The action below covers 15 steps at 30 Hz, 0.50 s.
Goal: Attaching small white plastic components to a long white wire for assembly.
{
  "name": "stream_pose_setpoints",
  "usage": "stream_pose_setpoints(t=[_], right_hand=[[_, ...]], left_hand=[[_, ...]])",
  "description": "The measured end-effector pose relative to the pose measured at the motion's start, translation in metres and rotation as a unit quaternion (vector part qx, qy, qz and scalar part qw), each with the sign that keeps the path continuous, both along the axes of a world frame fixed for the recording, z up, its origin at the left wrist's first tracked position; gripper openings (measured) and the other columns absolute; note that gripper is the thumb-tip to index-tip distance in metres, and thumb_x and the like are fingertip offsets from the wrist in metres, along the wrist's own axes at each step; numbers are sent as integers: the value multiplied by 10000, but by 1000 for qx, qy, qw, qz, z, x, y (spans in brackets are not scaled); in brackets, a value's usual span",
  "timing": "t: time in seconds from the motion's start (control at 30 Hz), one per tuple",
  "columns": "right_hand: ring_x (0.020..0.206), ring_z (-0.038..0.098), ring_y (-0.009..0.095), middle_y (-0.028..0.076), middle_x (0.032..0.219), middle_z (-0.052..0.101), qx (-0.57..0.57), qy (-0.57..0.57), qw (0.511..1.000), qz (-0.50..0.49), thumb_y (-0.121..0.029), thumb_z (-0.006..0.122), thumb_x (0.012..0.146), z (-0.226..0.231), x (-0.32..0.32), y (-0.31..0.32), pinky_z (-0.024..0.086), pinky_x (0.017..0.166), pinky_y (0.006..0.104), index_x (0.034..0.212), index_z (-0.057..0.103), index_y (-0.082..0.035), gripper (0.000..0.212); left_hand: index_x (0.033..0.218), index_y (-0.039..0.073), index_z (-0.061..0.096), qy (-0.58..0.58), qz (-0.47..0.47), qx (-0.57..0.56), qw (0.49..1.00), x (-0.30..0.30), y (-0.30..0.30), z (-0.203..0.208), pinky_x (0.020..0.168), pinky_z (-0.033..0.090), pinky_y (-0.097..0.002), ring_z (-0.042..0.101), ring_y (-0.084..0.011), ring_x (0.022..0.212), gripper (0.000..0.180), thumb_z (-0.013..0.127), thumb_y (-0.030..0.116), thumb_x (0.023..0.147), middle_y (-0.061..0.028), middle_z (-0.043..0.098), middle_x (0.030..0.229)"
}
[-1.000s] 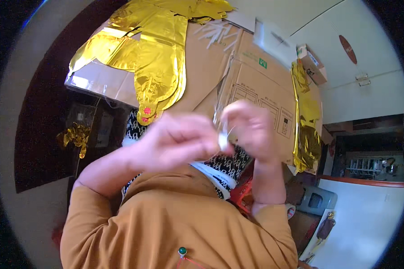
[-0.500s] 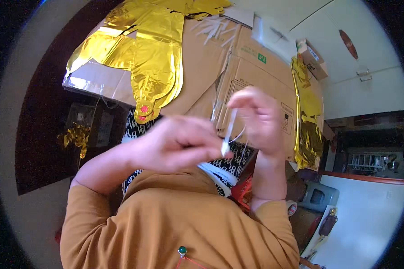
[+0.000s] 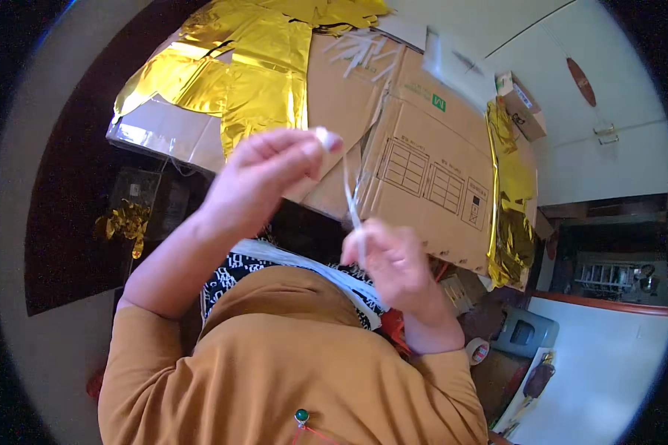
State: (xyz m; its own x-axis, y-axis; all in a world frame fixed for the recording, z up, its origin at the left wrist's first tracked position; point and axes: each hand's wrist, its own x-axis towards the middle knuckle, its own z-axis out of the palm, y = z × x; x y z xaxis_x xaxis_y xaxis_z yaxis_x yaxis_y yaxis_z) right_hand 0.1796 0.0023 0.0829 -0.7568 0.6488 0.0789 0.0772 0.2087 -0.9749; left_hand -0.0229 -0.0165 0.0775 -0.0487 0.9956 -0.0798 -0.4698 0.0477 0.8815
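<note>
My left hand (image 3: 267,170) is raised over the near edge of the cardboard, its thumb and fingers pinched on a small white piece (image 3: 323,138). Lower and to the right, my right hand (image 3: 393,259) pinches a thin white strip (image 3: 351,194) that runs up toward the left fingertips. Whether strip and white piece are one thing, I cannot tell. Behind my left hand, flat gold foil balloons (image 3: 267,74) are spread on the cardboard (image 3: 416,126); the hand covers part of them.
Several white strips (image 3: 360,50) lie at the far side of the cardboard. More gold foil (image 3: 508,200) hangs at its right edge, near a small box (image 3: 519,104). At lower right are a tape roll (image 3: 477,351) and a grey plastic stool (image 3: 525,332). Gold scraps (image 3: 130,222) sit at left.
My left hand has risen, while my right hand has come down and left. The hands are farther apart, and the white strip now stretches upright between them.
</note>
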Motion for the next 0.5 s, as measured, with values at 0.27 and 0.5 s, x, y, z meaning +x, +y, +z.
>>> stream_pose_setpoints(t=[0.27,0.5], right_hand=[[566,462,77,-7,611,500,-47,-17,988,-145,-221,497,922,-65,-1,42,383,532,239,770,552,-34,246],[523,540,157,56,621,573,163,145,973,-79,-165,582,876,-12,7,-8,419,496,285,788,584,-65,133]], left_hand=[[1015,22,579,-395,-231,81,886,8,-20,16,546,295,-199,378,-52,591,209,546,196,904,45,447,670],[960,-13,648,274,13,33,961,-4,-6,-30,665,443,-226,549,-78,751,156,568,99,886,-16,625,819]])
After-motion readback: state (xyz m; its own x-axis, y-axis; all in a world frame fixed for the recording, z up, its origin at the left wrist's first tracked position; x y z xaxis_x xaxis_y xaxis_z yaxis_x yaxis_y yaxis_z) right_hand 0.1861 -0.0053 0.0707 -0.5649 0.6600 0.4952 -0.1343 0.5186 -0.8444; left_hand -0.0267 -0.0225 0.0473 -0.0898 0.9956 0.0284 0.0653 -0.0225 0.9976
